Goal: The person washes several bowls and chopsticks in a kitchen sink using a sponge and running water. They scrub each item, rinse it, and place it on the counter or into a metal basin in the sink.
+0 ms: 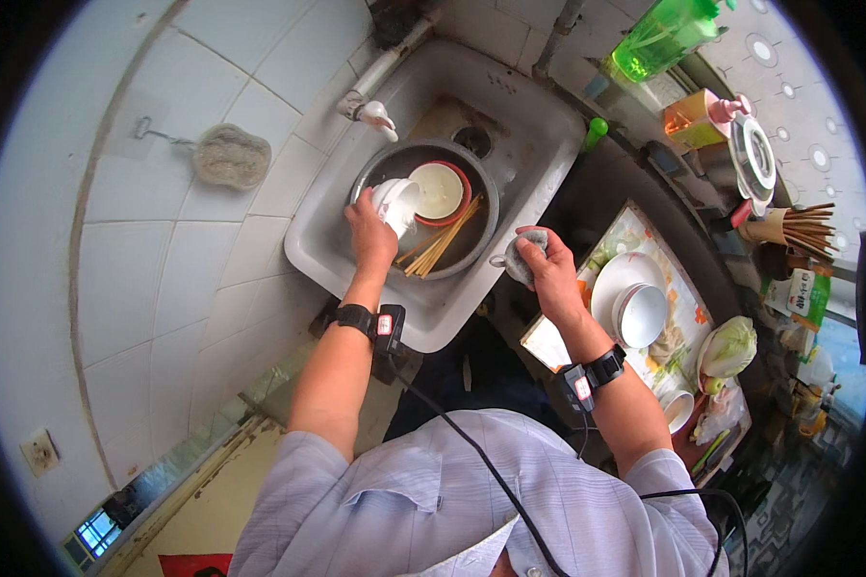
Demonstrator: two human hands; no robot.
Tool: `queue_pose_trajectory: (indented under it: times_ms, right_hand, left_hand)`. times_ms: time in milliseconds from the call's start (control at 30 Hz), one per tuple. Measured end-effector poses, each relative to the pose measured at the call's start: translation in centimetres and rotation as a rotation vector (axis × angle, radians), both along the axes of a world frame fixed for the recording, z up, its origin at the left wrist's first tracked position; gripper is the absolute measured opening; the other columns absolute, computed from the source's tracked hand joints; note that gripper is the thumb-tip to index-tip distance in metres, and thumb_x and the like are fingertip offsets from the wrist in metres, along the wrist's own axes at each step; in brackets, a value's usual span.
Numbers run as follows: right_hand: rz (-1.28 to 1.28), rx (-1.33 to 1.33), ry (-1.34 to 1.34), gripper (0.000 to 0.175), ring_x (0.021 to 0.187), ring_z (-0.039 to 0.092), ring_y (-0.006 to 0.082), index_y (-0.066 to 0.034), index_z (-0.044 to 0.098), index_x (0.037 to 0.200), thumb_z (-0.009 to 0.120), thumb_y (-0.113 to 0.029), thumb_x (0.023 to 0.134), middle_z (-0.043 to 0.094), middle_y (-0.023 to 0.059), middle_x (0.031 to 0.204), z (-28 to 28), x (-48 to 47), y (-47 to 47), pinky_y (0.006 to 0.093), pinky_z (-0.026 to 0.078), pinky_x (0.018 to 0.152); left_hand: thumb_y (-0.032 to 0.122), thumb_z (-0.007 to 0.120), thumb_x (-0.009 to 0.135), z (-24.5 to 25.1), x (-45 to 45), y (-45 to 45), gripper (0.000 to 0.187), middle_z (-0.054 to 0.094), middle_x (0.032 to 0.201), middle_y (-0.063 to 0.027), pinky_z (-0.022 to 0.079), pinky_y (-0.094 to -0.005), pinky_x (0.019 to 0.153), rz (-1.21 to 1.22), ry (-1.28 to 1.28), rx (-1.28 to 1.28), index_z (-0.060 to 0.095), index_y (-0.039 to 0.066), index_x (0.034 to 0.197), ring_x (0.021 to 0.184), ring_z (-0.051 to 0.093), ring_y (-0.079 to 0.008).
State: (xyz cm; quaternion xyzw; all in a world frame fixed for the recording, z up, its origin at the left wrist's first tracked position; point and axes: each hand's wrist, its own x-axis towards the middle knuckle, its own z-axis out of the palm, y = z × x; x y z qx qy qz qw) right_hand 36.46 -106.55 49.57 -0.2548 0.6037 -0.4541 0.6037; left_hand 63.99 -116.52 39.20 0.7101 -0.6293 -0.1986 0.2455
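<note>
My left hand (pixel 372 225) holds white bowls (pixel 401 204), tilted on their side, over the left part of a round metal basin (pixel 488 234) in the sink. Beside them in the basin lie a red-rimmed bowl (pixel 439 191) with a pale inside and a bundle of wooden chopsticks (pixel 433 252) leaning on the basin's edge. My right hand (pixel 548 267) grips a grey scrubbing pad (pixel 525 258) with a small loop, to the right of the sink's rim. How many white bowls are in my left hand, I cannot tell.
The grey sink (pixel 433 324) has a faucet (pixel 377 119) at its left wall. On the right, a floral-topped table (pixel 548 346) carries a plate (pixel 617 270), a bowl (pixel 641 316) and a cabbage (pixel 730 348). A soap pump bottle (pixel 696 119) and a chopstick holder (pixel 765 227) stand on the ledge.
</note>
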Motion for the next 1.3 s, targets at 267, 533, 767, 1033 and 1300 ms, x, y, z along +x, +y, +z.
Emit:
queue_pose_trajectory:
  times_ms: [267, 533, 767, 1033, 1300]
  right_hand:
    - [0.154, -0.177, 0.125, 0.023, 0.081, 0.052, 0.0066, -0.0060, 0.062, 0.119, 0.061, -0.010, 0.097, 0.060, -0.0027, 0.090, 0.9, 0.1, 0.1, 0.0229, 0.046, 0.074]
    - [0.384, -0.497, 0.343, 0.034, 0.093, 0.063, 0.0177, -0.0034, 0.062, 0.120, 0.057, -0.002, 0.087, 0.067, 0.0083, 0.097, 5.0, 4.2, -3.9, 0.0322, 0.050, 0.083]
    - [0.822, -0.941, 1.087, 0.019, 0.095, 0.065, 0.0350, -0.0031, 0.066, 0.099, 0.061, -0.012, 0.083, 0.068, 0.0163, 0.096, 6.2, 12.4, -6.4, 0.0447, 0.052, 0.085]
    - [1.040, -1.045, 0.763, 0.021, 0.101, 0.065, 0.0330, -0.0061, 0.072, 0.101, 0.061, -0.015, 0.085, 0.069, 0.0127, 0.103, 4.2, 15.2, -5.0, 0.0423, 0.053, 0.090]
    - [1.369, -0.903, 0.852, 0.024, 0.106, 0.063, 0.0332, -0.0001, 0.073, 0.093, 0.061, -0.020, 0.086, 0.069, 0.0157, 0.106, 4.6, 15.1, -4.1, 0.0424, 0.052, 0.091]
  left_hand:
    - [-0.009, 0.055, 0.080, 6.6, 2.1, -0.4, 0.065, 0.045, 0.128, -0.0207, 0.052, -0.0466, 0.093, 0.107, -0.022, -0.232, 0.039, 0.006, 0.141, 0.115, 0.054, -0.0421]
    - [0.030, 0.047, 0.100, 11.2, 2.0, 4.6, 0.054, 0.049, 0.135, -0.0204, 0.062, -0.0470, 0.073, 0.383, 1.155, 0.360, 0.029, 0.006, 0.144, 0.109, 0.063, -0.0334]
    - [0.051, 0.043, 0.103, 14.0, 0.4, 7.9, 0.063, 0.049, 0.137, -0.0163, 0.061, -0.0469, 0.079, 0.243, 1.229, 0.345, 0.028, 0.007, 0.146, 0.114, 0.061, -0.0319]
    - [0.059, 0.036, 0.103, 14.0, 2.1, 10.6, 0.067, 0.048, 0.140, -0.0155, 0.057, -0.0505, 0.088, 0.260, 1.361, 0.477, 0.031, 0.010, 0.148, 0.125, 0.054, -0.0295]
    - [0.051, 0.040, 0.105, 12.5, 2.8, 10.5, 0.063, 0.049, 0.137, -0.0177, 0.058, -0.0423, 0.078, 0.296, 1.198, 0.252, 0.035, 0.004, 0.145, 0.122, 0.055, -0.0304]
